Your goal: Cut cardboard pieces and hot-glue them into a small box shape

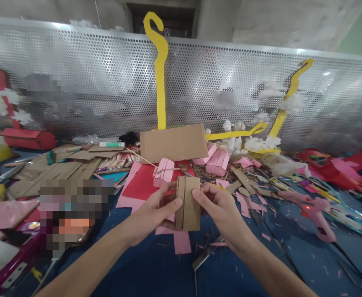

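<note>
Left grip (159, 204) pinches the left side of a card (191, 206), thumb on its face, while the right grip (217, 203) pinches its right edge near the top. Between them the card stands roughly upright above the bench (119, 268), two dark lines running down its left part.

Just beyond it sits a small pink box (162, 175), near a red sheet (137, 181) that overlaps pink paper (124, 201). Below the card lies a pink strip (183, 243), with a metal tool (204, 258) near it to the right.

Farther back, a cardboard box (173, 144) leans slightly askew, a tall yellow hook (160, 82) rising behind it. More pink boxes (218, 162) lie to its right.

Out on the right, a pink glue gun (320, 214) rests on its side, orange light showing. On the left are cardboard sheets (55, 175), a glue stick (112, 144) and a red hook (10, 109) with white tufts (12, 97). Across the back stands a perforated screen (106, 82).
</note>
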Motion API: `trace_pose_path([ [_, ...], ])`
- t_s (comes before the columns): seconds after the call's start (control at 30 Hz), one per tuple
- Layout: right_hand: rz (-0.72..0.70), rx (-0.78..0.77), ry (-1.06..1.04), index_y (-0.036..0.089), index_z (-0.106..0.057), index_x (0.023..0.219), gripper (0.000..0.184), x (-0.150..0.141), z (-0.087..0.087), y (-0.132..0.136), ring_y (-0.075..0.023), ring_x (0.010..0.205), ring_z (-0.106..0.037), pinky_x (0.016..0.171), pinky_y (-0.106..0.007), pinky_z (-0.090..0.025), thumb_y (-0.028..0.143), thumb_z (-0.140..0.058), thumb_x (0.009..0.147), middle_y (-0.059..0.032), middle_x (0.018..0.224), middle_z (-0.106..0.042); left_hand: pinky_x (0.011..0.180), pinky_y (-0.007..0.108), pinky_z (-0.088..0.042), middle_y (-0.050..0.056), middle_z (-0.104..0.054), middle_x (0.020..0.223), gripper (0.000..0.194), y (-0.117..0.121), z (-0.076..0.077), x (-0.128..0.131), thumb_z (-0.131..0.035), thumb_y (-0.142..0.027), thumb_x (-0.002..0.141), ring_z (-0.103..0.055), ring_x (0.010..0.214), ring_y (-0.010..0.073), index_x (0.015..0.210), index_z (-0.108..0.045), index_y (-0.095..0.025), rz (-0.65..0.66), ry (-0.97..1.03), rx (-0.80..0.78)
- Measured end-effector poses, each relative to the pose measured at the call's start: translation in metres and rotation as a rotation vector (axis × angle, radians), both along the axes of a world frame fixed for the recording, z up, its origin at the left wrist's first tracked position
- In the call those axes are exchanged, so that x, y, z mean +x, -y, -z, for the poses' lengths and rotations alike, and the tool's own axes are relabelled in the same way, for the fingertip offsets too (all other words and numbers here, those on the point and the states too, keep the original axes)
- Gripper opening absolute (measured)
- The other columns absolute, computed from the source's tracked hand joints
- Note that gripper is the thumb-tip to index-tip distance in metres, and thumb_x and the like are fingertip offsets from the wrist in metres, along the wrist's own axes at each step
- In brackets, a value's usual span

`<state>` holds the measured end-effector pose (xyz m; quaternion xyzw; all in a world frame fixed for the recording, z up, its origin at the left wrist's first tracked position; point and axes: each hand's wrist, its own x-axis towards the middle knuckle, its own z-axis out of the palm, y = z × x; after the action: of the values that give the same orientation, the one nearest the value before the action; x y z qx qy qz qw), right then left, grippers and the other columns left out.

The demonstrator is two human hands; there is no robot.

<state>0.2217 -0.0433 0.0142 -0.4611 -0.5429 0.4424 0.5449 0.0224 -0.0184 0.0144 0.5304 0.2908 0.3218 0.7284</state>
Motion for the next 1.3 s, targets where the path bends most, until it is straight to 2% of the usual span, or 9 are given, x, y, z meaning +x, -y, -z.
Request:
trace_pose_path([
  [0.2, 0.015, -0.015, 0.029, 0.021, -0.054, 0.073, 0.044, -0.0014, 0.0013, 0.0008, -0.0088, 0.047, -0.037, 0.047, -0.024, -0.027, 0.060, -0.072, 0.084, 0.0074, 0.054, -0.045, 0.089, 0.055, -0.059, 0.019, -0.054, 0.145, 0.061, -0.0027, 0.0005, -0.0010, -0.068, -0.047, 0.093, -0.064, 0.119, 0.0355, 0.145, -0.044, -0.027, 0.010, -0.018, 0.024],
  [0.43, -0.005, -0.025, 0.023, 0.021, -0.052, 0.075, 0.044, -0.0021, 0.0029, -0.0010, -0.0081, 0.042, -0.041, 0.047, -0.023, -0.030, 0.060, -0.070, 0.086, 0.0089, 0.048, -0.047, 0.081, 0.046, -0.063, 0.018, -0.062, 0.136, 0.061, -0.0063, 0.0031, -0.0036, -0.068, -0.048, 0.093, -0.068, 0.111, 0.0322, 0.145, -0.046, -0.025, 0.031, -0.060, 0.042],
  [0.57, 0.010, -0.024, 0.049, 0.021, -0.052, 0.074, 0.045, -0.0019, 0.0029, -0.0013, -0.0080, 0.043, -0.041, 0.047, -0.023, -0.029, 0.060, -0.070, 0.086, 0.0086, 0.049, -0.047, 0.085, 0.046, -0.062, 0.017, -0.061, 0.137, 0.064, -0.0078, 0.0053, -0.0055, -0.071, -0.041, 0.092, -0.067, 0.112, 0.0291, 0.147, -0.044, -0.025, 0.066, -0.073, 0.031],
  [0.67, 0.015, -0.028, 0.056, 0.022, -0.050, 0.073, 0.046, -0.0023, 0.0036, -0.0017, -0.0083, 0.043, -0.040, 0.047, -0.023, -0.028, 0.062, -0.070, 0.085, 0.0089, 0.050, -0.045, 0.085, 0.046, -0.062, 0.018, -0.058, 0.141, 0.068, -0.0089, 0.0070, -0.0071, -0.076, -0.036, 0.088, -0.066, 0.115, 0.0308, 0.147, -0.044, -0.024, 0.070, -0.073, 0.031],
  [0.8, 0.004, -0.015, 0.064, 0.022, -0.050, 0.075, 0.046, -0.0026, 0.0050, -0.0027, -0.0086, 0.043, -0.039, 0.046, -0.023, -0.030, 0.063, -0.069, 0.085, 0.0089, 0.051, -0.046, 0.085, 0.047, -0.062, 0.019, -0.055, 0.144, 0.069, -0.0086, 0.0067, -0.0074, -0.078, -0.036, 0.086, -0.063, 0.119, 0.0333, 0.146, -0.045, -0.024, 0.052, -0.073, 0.021],
  [0.97, -0.009, 0.022, 0.108, 0.022, -0.050, 0.075, 0.043, -0.0016, 0.0064, -0.0029, -0.0091, 0.042, -0.043, 0.046, -0.024, -0.032, 0.059, -0.067, 0.089, 0.0082, 0.049, -0.048, 0.077, 0.041, -0.064, 0.018, -0.063, 0.134, 0.070, -0.0060, 0.0041, -0.0042, -0.077, -0.041, 0.087, -0.071, 0.102, 0.0274, 0.146, -0.044, -0.024, 0.035, -0.097, 0.033],
  [1.07, -0.024, 0.020, 0.102, 0.022, -0.049, 0.075, 0.041, -0.0023, 0.0074, -0.0017, -0.0091, 0.041, -0.044, 0.046, -0.024, -0.034, 0.056, -0.065, 0.091, 0.0085, 0.049, -0.049, 0.073, 0.039, -0.064, 0.017, -0.065, 0.132, 0.068, -0.0060, 0.0059, -0.0024, -0.075, -0.043, 0.088, -0.073, 0.097, 0.0266, 0.145, -0.045, -0.024, 0.011, -0.115, 0.046],
  [1.2, -0.023, 0.020, 0.105, 0.022, -0.050, 0.074, 0.040, -0.0030, 0.0079, -0.0020, -0.0082, 0.041, -0.044, 0.045, -0.023, -0.034, 0.055, -0.067, 0.091, 0.0085, 0.052, -0.048, 0.072, 0.039, -0.065, 0.017, -0.064, 0.134, 0.064, -0.0065, 0.0073, -0.0008, -0.075, -0.045, 0.087, -0.074, 0.097, 0.0275, 0.141, -0.048, -0.024, -0.012, -0.111, 0.051],
  [1.3, 0.033, 0.047, 0.119, 0.021, -0.057, 0.081, 0.036, 0.0001, 0.0077, -0.0052, -0.0093, 0.046, -0.046, 0.045, -0.023, -0.037, 0.054, -0.064, 0.092, 0.0056, 0.060, -0.053, 0.074, 0.040, -0.065, 0.015, -0.065, 0.132, 0.057, -0.0074, 0.0041, -0.0009, -0.075, -0.044, 0.088, -0.074, 0.094, 0.0256, 0.137, -0.052, -0.023, -0.078, -0.076, 0.044],
])
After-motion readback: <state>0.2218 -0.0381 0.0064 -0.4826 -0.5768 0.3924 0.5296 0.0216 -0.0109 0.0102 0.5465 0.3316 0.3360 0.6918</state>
